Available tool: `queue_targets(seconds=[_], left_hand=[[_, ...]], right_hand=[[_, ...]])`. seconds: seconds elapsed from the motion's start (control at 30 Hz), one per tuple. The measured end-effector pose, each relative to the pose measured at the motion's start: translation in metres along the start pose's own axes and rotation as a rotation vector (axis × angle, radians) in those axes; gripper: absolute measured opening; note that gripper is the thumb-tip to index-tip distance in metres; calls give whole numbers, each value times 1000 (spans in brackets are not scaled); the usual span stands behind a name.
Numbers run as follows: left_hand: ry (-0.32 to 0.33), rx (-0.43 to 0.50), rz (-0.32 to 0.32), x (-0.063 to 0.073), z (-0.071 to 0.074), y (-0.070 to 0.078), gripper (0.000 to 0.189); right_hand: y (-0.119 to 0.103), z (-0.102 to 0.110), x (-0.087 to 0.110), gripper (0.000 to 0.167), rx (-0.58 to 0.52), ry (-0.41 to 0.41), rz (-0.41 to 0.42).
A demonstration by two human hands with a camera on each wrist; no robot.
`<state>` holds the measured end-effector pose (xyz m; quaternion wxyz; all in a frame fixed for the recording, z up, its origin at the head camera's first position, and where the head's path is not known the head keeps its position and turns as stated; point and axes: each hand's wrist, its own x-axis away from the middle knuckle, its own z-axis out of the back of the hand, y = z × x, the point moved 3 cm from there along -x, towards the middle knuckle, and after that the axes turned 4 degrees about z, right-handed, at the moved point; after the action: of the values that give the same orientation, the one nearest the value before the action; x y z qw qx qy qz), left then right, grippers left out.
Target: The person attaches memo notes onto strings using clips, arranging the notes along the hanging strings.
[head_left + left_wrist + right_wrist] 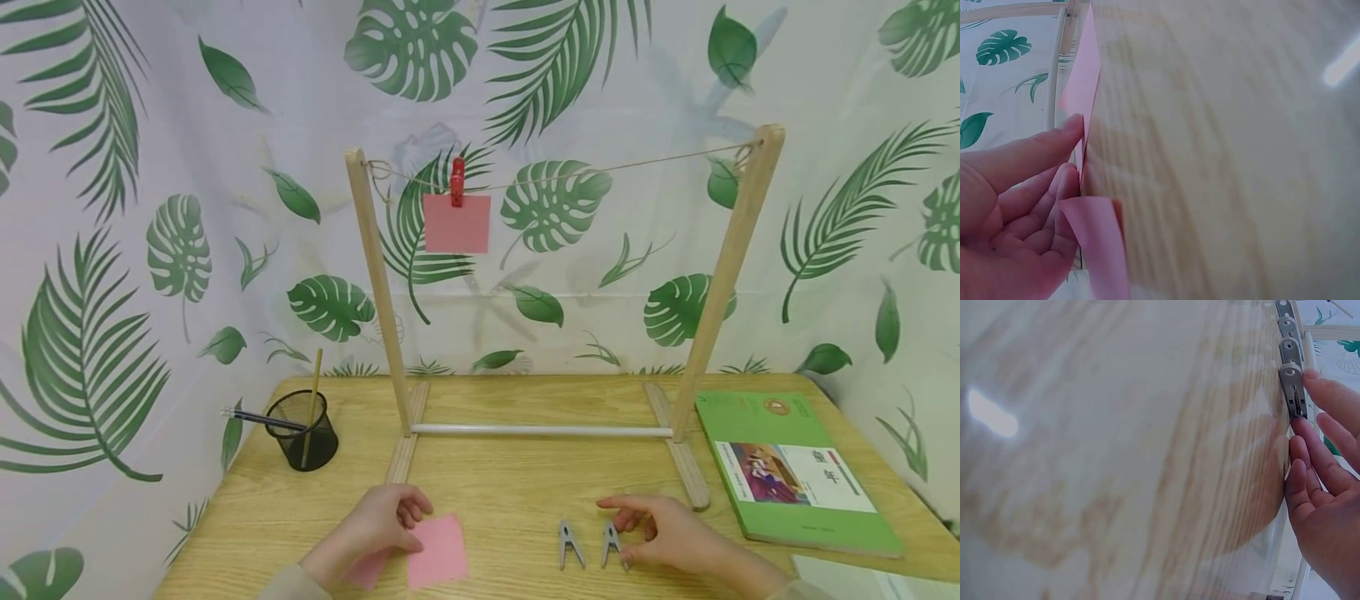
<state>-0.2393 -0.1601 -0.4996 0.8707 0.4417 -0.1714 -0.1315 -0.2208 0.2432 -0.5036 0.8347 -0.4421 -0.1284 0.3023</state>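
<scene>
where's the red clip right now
In the head view, the red clip is left of centre on the string, nearer the left post, holding a pink note.

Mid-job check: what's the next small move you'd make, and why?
I'd probably pinch and lift the right-hand grey clip: the right hand is already at it, and the left hand is touching a pink note. A red clip holds another pink note on the string, with bare string to its right.
</scene>
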Motion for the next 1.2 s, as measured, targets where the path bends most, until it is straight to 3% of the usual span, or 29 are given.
queue_targets(seconds=[0.5,0.93,1.2], left_hand=[[71,-48,30,-5,2,-3,40],[16,81,2,-2,3,-8,36],[-19,107,-6,0,8,-4,29]], right_hand=[[1,1,2,61,-23,-4,-7],[3,1,4,39,-28,2,28],[5,2,4,33,-30,23,7]])
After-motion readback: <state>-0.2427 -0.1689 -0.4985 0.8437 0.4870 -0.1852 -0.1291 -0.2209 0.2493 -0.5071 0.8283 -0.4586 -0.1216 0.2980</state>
